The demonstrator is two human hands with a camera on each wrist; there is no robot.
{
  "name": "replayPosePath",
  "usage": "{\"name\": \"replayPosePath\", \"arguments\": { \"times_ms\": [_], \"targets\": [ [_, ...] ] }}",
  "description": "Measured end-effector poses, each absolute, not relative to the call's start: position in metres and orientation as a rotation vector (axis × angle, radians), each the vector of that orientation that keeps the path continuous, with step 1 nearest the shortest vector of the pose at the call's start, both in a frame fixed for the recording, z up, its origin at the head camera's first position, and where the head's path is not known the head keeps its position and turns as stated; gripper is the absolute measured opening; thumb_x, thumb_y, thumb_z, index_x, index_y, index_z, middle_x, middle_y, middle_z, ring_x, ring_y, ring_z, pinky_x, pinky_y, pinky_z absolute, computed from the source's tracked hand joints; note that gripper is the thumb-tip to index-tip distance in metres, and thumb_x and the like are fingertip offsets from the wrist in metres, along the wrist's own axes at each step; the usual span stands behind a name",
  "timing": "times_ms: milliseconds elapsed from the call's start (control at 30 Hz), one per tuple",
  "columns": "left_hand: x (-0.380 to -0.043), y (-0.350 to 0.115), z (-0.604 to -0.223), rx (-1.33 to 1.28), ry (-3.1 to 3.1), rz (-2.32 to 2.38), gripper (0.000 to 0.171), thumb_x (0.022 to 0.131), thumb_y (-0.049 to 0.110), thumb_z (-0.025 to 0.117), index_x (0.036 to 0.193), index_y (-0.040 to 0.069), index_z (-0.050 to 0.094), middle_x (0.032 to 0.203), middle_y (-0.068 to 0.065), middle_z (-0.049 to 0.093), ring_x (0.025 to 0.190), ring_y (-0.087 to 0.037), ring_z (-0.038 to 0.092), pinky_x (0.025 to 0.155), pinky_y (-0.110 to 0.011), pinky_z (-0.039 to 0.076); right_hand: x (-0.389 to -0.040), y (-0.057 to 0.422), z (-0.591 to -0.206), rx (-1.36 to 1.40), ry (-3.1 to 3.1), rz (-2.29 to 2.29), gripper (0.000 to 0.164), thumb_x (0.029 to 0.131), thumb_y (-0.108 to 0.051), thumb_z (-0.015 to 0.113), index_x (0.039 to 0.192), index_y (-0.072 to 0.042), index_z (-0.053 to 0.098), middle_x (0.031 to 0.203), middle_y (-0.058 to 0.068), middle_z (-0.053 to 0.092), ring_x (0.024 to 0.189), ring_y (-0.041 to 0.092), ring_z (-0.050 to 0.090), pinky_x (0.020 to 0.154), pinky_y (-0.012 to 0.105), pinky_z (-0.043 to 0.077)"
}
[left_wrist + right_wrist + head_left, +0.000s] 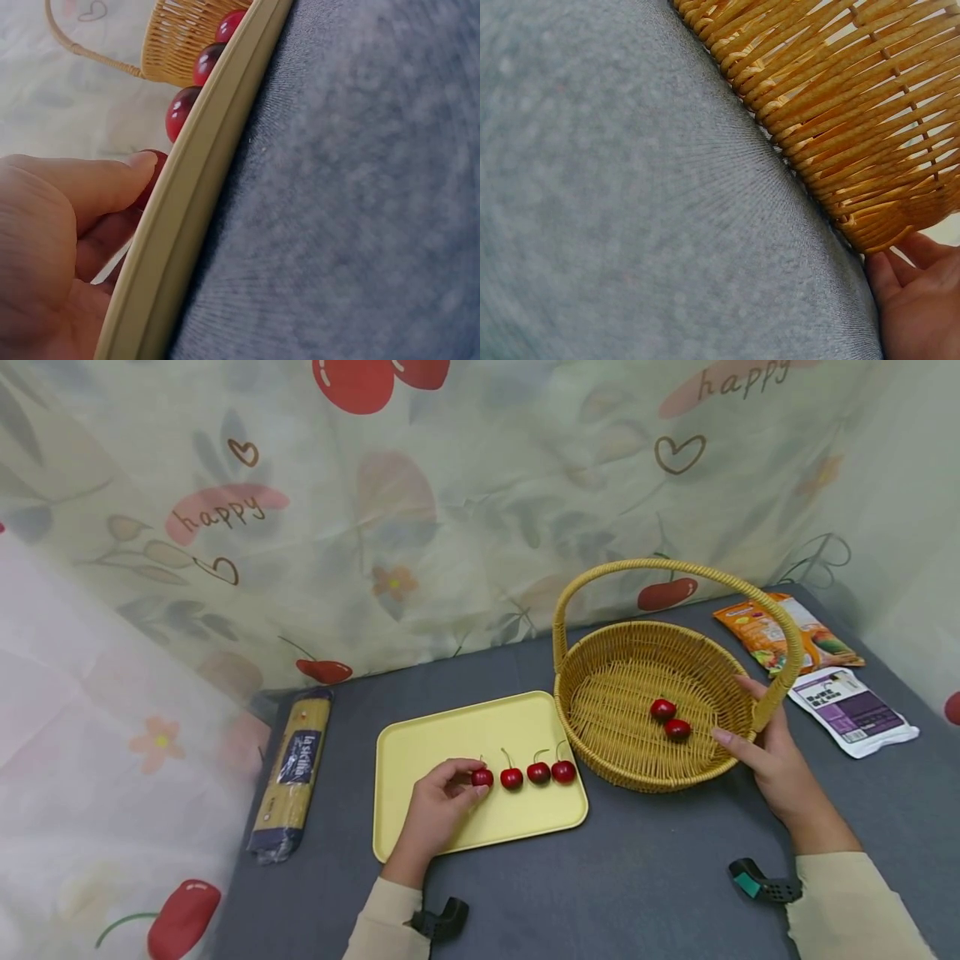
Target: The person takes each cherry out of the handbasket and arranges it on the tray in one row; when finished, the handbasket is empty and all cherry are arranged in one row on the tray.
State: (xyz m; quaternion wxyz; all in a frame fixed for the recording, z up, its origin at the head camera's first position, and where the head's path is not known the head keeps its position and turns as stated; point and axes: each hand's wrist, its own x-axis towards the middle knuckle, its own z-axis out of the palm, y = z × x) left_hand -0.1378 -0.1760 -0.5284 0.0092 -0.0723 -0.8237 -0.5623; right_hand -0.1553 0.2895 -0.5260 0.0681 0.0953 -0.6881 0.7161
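My left hand (437, 808) pinches a red cherry (482, 777) between thumb and fingers, low over the yellow tray (420, 743). To its right a row of three more cherries with stems lies on the tray, the nearest cherry (512, 778) close to my fingertips. My right hand (776, 768) grips the right side of the wicker basket (645, 777), thumb over the rim by the handle's foot and fingers round the outside. Two cherries (677, 730) lie together inside the basket. In the left wrist view the tray's edge partly hides the pinched cherry (152, 178).
A pack of spaghetti (292, 777) lies left of the tray. Behind my right hand are an orange food bag (795, 635) and a white and purple packet (853, 712). The basket's tall handle (660, 564) arches above it. A patterned curtain (480, 527) hangs at the back.
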Motion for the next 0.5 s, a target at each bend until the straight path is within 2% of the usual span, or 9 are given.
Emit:
{"name": "replayPosePath", "arguments": {
  "times_ms": [200, 500],
  "targets": [
    [-0.1370, -0.1755, -0.5259, -0.209, -2.646, -1.630, 0.027, 0.094, 0.008, 0.088, 0.119, 0.016, 0.082, 0.112, 0.004, 0.074, 0.090, -0.019, 0.066, 0.077, -0.030, 0.055, -0.1561, 0.2897, -0.5263, 0.267, -2.088, 2.146, 0.078, 0.108, 0.004, 0.058, 0.172, -0.020, 0.021, 0.169, 0.022, 0.019, 0.146, 0.025, 0.038, 0.104, 0.015, 0.039],
    [-0.1379, -0.1757, -0.5263, -0.290, -2.652, -1.582, 0.028, 0.093, 0.006, 0.088, 0.119, 0.015, 0.083, 0.110, 0.006, 0.072, 0.096, -0.018, 0.067, 0.079, -0.030, 0.057, -0.1549, 0.2891, -0.5242, 0.270, -2.091, 2.145, 0.078, 0.108, 0.003, 0.058, 0.172, -0.020, 0.021, 0.169, 0.021, 0.019, 0.147, 0.025, 0.037, 0.104, 0.015, 0.039]
  ]
}}
